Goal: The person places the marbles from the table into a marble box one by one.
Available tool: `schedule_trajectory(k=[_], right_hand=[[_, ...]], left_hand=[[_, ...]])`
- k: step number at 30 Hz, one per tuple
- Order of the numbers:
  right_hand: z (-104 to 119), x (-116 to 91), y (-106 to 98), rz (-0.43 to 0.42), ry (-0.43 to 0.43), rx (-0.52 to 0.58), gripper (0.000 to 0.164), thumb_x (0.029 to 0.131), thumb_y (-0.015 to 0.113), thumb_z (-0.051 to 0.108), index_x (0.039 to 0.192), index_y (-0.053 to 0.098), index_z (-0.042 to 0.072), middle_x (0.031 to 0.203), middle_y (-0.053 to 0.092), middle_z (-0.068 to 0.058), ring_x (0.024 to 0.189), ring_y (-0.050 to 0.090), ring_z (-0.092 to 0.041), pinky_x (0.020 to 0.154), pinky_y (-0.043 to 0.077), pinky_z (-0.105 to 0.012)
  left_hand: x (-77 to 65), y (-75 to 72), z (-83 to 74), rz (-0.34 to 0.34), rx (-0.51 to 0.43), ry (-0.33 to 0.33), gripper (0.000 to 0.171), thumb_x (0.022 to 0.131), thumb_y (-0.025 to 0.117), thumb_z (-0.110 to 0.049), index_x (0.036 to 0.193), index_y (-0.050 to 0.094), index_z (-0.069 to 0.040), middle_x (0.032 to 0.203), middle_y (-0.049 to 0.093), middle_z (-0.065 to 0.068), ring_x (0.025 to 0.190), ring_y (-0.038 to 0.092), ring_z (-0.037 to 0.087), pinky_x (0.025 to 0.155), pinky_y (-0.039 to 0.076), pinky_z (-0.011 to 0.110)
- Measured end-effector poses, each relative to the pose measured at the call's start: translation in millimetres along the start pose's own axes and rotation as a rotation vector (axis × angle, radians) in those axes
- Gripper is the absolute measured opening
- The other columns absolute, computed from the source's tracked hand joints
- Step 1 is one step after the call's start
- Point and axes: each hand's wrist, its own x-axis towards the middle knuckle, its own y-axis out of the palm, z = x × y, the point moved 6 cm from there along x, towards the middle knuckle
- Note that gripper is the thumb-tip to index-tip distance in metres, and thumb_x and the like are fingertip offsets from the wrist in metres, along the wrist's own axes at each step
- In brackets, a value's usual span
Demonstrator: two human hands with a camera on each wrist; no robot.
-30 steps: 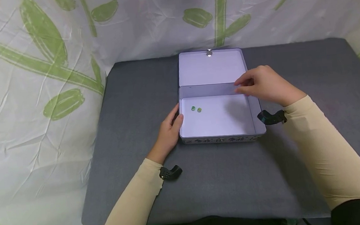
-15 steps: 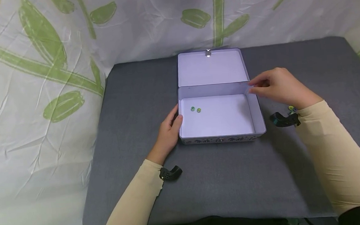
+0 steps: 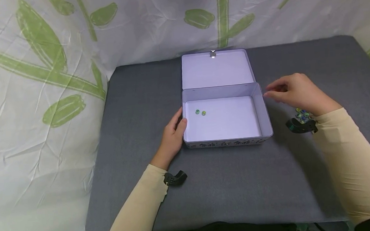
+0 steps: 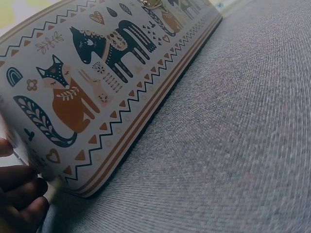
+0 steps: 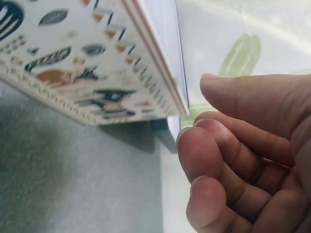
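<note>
A metal box (image 3: 227, 140) stands on the table with its lid (image 3: 217, 69) laid back at the far side. Inside, towards the left, lie two small green glass marbles (image 3: 200, 112). My left hand (image 3: 171, 139) rests against the box's left side, thumb by the rim; its fingers (image 4: 22, 196) touch the box near a corner in the left wrist view. Just right of the box hovers my right hand (image 3: 299, 91), thumb and fingers apart and loosely bent, with nothing between them in the right wrist view. Near its wrist lie several marbles (image 3: 302, 114), partly covered by the wrist camera.
A grey cloth covers the table (image 3: 232, 191). Behind it and to the left hangs a white sheet (image 3: 153, 24) with green leaf shapes. The box's outside (image 4: 121, 48) carries animal and zigzag patterns. A metal clasp (image 3: 213, 53) sits on the lid's far edge.
My right hand has moved right, from above the box's interior to outside its right side. More marbles show by the right wrist. The left hand has stayed at the box.
</note>
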Motion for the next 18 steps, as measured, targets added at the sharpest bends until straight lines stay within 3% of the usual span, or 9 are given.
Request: schedule_trajectory(k=[10, 18], right_hand=[[-28.0, -5.5, 2.4, 0.006, 0.034, -0.005, 0.045, 0.1, 0.072, 0.039, 0.128, 0.074, 0.004, 0.107, 0.078, -0.016, 0.084, 0.071, -0.022, 0.062, 0.05, -0.029], [-54.8, -21.2, -2.8, 0.0, 0.076, -0.024, 0.048, 0.102, 0.07, 0.041, 0.132, 0.072, 0.004, 0.116, 0.075, -0.021, 0.077, 0.065, -0.02, 0.057, 0.049, -0.033]], left_hand=[[-3.5, -5.4, 1.6, -0.025, 0.003, -0.019, 0.056, 0.111, 0.049, -0.028, 0.162, 0.041, -0.006, 0.164, 0.044, 0.013, 0.152, 0.039, 0.026, 0.124, 0.032, 0.051], [-0.7, 0.9, -0.6, -0.008, 0.014, -0.005, 0.057, 0.111, 0.049, -0.032, 0.162, 0.04, -0.006, 0.164, 0.044, 0.014, 0.152, 0.04, 0.027, 0.123, 0.033, 0.052]])
